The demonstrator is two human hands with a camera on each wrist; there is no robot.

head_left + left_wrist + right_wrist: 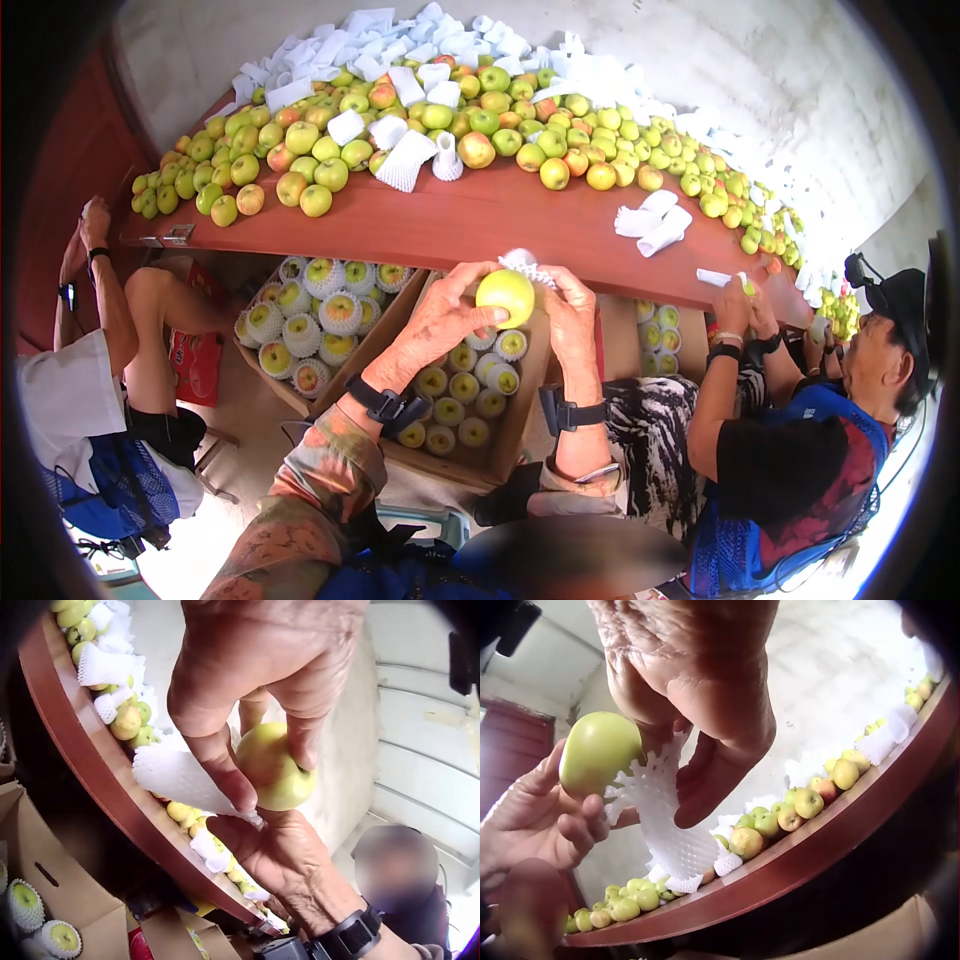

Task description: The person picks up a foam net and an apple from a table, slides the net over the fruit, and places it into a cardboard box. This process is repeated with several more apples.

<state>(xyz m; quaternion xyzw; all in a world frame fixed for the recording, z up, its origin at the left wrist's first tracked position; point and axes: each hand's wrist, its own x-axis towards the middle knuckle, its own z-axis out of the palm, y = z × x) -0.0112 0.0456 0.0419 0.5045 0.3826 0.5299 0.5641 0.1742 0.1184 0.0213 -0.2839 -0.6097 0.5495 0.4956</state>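
The left hand [432, 325] grips the green apple [505, 297] while the right hand [572, 315] pinches the foam net [671, 834], whose mouth is best spread gently to avoid tearing.

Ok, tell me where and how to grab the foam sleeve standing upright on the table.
Pinch the upright foam sleeve lightly at its narrow upper part, probably best from above on the near side: it flares toward its base, and an apple and a flatter sleeve flank it.
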